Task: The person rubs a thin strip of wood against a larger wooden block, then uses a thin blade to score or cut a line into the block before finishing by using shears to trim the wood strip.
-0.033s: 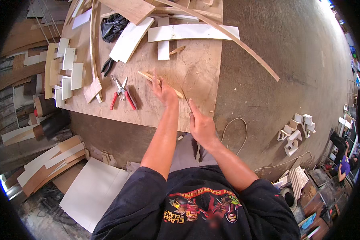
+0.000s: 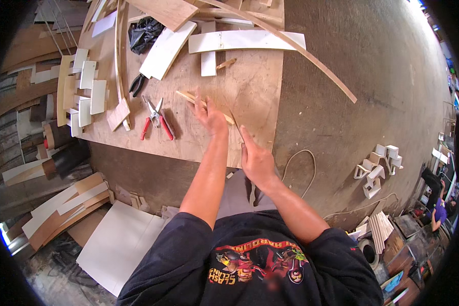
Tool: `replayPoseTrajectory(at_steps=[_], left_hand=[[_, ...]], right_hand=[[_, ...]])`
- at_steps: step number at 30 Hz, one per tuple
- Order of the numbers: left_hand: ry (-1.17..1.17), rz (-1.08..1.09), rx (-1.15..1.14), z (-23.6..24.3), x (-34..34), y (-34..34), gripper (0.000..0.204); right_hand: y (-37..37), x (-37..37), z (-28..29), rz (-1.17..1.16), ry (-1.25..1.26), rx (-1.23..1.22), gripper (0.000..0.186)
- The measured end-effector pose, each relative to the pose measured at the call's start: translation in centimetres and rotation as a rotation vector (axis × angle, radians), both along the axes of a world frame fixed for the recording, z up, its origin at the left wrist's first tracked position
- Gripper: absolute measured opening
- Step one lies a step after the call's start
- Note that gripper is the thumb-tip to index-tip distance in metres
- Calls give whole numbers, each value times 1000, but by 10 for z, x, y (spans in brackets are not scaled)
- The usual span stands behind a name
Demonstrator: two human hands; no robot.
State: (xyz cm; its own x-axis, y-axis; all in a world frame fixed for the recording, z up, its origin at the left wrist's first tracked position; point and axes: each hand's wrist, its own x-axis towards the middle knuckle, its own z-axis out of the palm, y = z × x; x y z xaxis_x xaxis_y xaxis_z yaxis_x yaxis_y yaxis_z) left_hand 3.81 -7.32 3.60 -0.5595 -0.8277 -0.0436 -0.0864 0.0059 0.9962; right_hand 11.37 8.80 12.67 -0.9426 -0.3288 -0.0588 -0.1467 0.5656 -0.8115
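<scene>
Bright, soft light falls evenly on my tabletop [image 2: 257,92]; past its right edge the floor [image 2: 372,97] pales toward a white glare. Shade lies under the tabletop's near edge, which bows with fisheye distortion. The thin blade [image 2: 236,122] in my right hand [image 2: 259,164] blurs toward its tip.

Scuffed brown floor [image 2: 372,97], bright light [image 2: 415,4] beyond

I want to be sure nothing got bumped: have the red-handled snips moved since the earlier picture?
No. The red-handled snips show no visible shift in any direction, judged against the near edge of the wooden worktop.
</scene>
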Motion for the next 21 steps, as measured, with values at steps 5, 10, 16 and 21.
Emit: replayPoseTrajectory(at_steps=[5, 10, 16, 21], left_hand=[[-19, -13, -9, 3, 1, 2, 58], [-190, -44, -274, 1, 2, -1, 72], [-172, 7, -264, 5, -2, 7, 67], [-72, -6, -183, -1, -4, 3, 69]], right_hand=[[-11, 6, 3, -13, -26, 90, 54], [-18, 18, -1, -23, 8, 133, 60], [-21, 25, 2, 3, -1, 296, 67], [-26, 28, 10, -5, -21, 358, 69]])
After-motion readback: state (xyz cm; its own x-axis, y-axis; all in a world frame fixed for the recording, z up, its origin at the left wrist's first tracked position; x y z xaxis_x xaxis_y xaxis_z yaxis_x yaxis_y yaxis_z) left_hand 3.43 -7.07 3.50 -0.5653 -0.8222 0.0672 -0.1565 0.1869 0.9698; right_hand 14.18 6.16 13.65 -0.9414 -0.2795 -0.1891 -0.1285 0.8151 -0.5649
